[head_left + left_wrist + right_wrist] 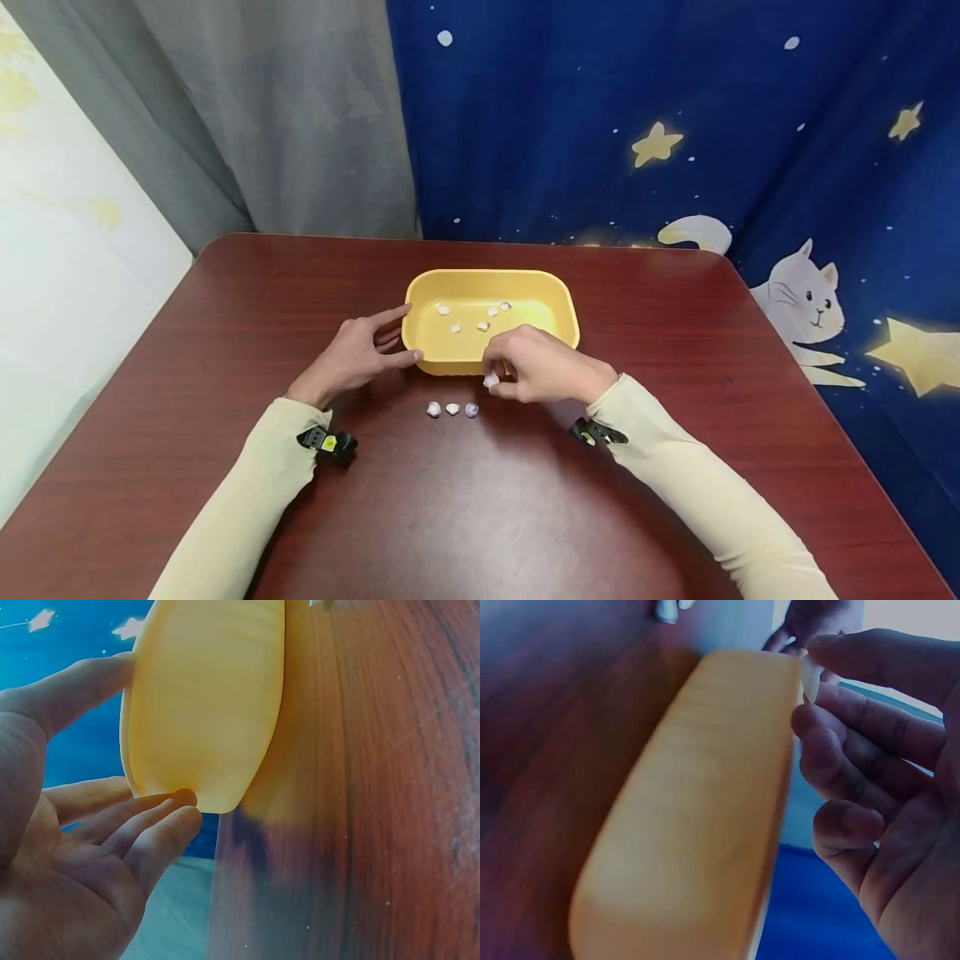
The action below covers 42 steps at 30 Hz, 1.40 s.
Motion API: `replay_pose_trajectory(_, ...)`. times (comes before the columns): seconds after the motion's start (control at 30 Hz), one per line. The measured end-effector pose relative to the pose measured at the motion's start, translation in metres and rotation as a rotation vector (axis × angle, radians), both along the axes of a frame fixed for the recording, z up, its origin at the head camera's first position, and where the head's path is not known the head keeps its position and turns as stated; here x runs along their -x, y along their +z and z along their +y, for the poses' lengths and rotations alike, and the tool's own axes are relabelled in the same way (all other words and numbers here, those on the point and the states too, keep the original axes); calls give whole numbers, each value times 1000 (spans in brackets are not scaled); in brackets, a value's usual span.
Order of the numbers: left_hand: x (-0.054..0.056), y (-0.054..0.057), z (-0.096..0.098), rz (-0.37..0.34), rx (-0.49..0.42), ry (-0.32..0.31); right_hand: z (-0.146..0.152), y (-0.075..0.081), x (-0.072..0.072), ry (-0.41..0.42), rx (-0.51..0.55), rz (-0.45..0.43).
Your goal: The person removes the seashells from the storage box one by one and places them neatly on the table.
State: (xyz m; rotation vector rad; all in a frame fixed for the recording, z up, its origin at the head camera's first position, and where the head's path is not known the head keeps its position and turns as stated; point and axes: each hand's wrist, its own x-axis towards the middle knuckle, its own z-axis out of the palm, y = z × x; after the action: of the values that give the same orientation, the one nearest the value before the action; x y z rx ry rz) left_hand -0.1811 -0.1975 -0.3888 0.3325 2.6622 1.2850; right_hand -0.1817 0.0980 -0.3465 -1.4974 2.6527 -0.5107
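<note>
A yellow plastic tub (450, 367) stands on the table with several small whitish seashells (443, 310) lying inside it. My left hand (352, 354) rests against the tub's left end, thumb at the near corner and fairly straight fingers touching the side; the left wrist view shows the fingertips on the tub's wall (210, 705). Between thumb and forefinger, my right hand (536, 367) pinches a small white seashell (491, 380) just in front of the near rim. Edge-on, that pinched shell (810, 679) appears in the right wrist view. Three more shells (452, 409) lie in a short row on the table before the tub.
The dark red wooden table (480, 517) spreads around the tub. Behind its far edge hang a grey curtain (300, 125) and a blue curtain (540, 125) with stars and a cat. A pale wall (67, 250) stands at the left.
</note>
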Motion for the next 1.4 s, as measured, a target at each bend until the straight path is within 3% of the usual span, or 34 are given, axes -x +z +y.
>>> replay_pose_trajectory(0.23, -1, 2, 0, -12, 10, 1, -1, -13, -10, 17, -41, 8)
replay_pose_trajectory(0.7, -1, 5, 0, -13, 28, -19, -7, -39, -22, 53, -184, 148)
replay_pose_trajectory(1.4, 0, 6, 0, -38, 33, 1, -10, -43, -18, 23, -175, 155)
